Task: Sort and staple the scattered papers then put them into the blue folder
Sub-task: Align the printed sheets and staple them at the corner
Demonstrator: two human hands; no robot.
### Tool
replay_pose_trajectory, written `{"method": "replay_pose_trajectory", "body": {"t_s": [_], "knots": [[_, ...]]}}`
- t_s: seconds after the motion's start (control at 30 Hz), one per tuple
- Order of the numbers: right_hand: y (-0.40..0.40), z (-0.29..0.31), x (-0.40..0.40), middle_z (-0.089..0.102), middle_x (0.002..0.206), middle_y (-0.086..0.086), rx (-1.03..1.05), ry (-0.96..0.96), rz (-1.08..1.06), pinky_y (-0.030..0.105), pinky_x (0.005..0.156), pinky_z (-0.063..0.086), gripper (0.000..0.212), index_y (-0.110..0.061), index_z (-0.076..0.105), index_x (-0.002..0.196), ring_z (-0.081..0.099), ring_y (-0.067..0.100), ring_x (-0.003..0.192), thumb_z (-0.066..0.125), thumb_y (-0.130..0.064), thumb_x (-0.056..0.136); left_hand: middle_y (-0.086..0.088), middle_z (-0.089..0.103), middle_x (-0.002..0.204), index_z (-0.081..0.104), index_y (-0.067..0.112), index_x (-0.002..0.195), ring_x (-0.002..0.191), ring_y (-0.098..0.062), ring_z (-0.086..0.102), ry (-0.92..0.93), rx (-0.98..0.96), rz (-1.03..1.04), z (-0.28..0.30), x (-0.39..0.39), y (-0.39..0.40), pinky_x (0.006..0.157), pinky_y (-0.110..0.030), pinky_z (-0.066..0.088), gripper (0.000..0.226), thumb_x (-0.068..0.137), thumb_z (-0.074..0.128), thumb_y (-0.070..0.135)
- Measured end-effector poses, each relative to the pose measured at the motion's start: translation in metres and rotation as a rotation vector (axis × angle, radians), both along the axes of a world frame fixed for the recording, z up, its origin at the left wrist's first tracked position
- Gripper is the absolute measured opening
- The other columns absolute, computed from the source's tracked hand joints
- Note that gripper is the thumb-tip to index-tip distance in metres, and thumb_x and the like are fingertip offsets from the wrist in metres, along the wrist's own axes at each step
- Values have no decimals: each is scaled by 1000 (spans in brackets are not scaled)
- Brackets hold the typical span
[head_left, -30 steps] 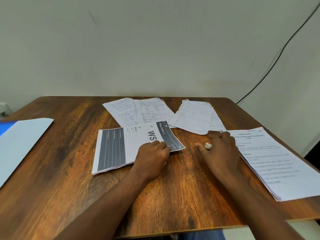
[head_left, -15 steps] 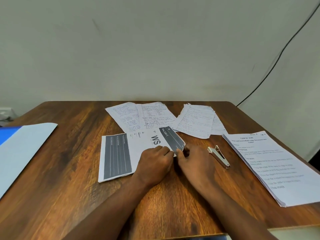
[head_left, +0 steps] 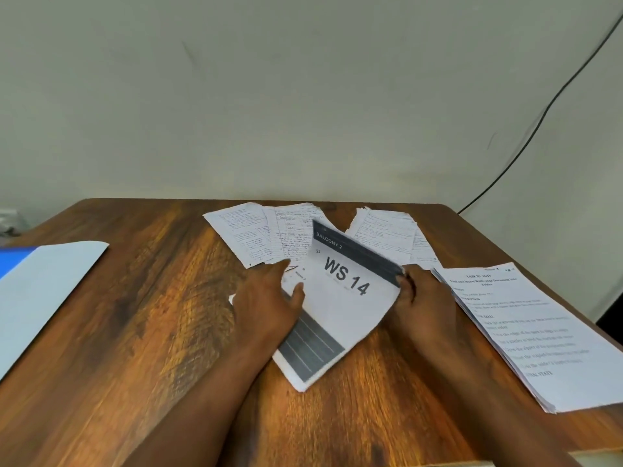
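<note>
We've got the WS 14 sheets (head_left: 340,298) lifted between us, left hand (head_left: 266,305) pinching one edge, right hand (head_left: 421,298) gripping the other corner, so square the edges before stapling.

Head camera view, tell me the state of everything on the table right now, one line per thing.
WS 14 papers: lifted at an angle, held by both hands.
Left hand: holds the papers' left side.
Right hand: pinches the papers' right edge.
Handwritten sheets: scattered flat, overlapping.
Printed stack: lying flat, right side.
Blue folder: lying flat, far left.
Stapler: not visible.
</note>
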State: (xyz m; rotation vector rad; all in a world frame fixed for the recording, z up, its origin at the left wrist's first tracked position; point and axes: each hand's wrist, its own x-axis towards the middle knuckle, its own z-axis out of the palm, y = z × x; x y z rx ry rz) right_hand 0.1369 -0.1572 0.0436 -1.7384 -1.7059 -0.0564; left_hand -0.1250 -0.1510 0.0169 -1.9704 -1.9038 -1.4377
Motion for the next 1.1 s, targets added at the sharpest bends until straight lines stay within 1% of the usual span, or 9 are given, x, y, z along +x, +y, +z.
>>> {"method": "replay_pose_trajectory", "body": {"t_s": [0.13, 0.27, 0.47, 0.63, 0.7, 0.8, 0.9, 1.03, 1.1], "knots": [[19, 7, 10, 76, 106, 1, -26, 294, 51, 41, 70, 63, 7, -25, 65, 103, 72, 19, 83, 58, -24, 105, -2, 69, 135, 58, 22, 146, 115, -24, 66, -54, -85, -42, -7, -8, 12, 92, -46, 59, 66, 89, 76, 49], [26, 15, 10, 72, 119, -4, -117, 386, 114, 47, 81, 64, 12, -28, 65, 109, 70, 18, 94, 55, -22, 106, 4, 62, 142, 43, 34, 149, 121, -23, 63, -141, -201, -152, -11, -4, 17, 92, -47, 61, 76, 85, 67, 67], [32, 16, 1, 68, 124, -10, -137, 495, 145, 40, 81, 62, 14, -38, 59, 113, 67, 16, 105, 54, -26, 107, 4, 64, 123, 49, 26, 147, 105, -13, 64, -299, -228, -215, -10, -6, 17, 78, -21, 54, 62, 93, 79, 31], [31, 9, -5, 69, 123, -17, -226, 626, 186, 35, 84, 61, 28, -40, 56, 126, 67, 11, 114, 65, -35, 101, -1, 73, 94, 72, 20, 118, 83, -18, 72, -539, -215, -196, -10, -15, 24, 74, -45, 64, 24, 95, 74, 12], [28, 7, -11, 68, 117, -16, -271, 680, 202, 22, 72, 55, 33, -29, 55, 129, 66, 7, 107, 69, -27, 99, -2, 76, 91, 75, 19, 106, 79, -18, 74, -623, -202, -195, -8, -16, 23, 70, -40, 64, 16, 95, 74, 7], [19, -1, -20, 69, 117, -14, -306, 772, 197, 26, 78, 56, 31, -25, 56, 124, 67, 10, 109, 71, -18, 98, 3, 77, 87, 73, 29, 91, 74, -11, 74, -741, -180, -192, -4, -16, 20, 70, -36, 64, 26, 95, 73, 3], [13, -12, -24, 72, 111, -10, -340, 839, 169, 32, 84, 58, 25, -26, 59, 117, 70, 11, 103, 70, -14, 98, 2, 76, 88, 70, 33, 88, 78, -15, 73, -842, -157, -177, -3, -13, 18, 74, -37, 64, 31, 95, 73, 2], [7, -15, -21, 66, 109, -11, -356, 730, 120, 21, 73, 49, 19, -25, 59, 113, 62, 2, 95, 63, -10, 102, -4, 77, 95, 72, 29, 96, 89, -25, 76, -927, -167, -183, -3, -2, 12, 81, -44, 65, 24, 96, 72, 5], [7, -6, -13, 68, 117, -8, -349, 641, 90, 28, 82, 52, 20, -23, 62, 119, 65, 9, 101, 62, -13, 102, -4, 76, 97, 73, 26, 102, 95, -29, 76, -934, -203, -218, -2, 6, 7, 84, -46, 64, 23, 97, 70, 4]]}}
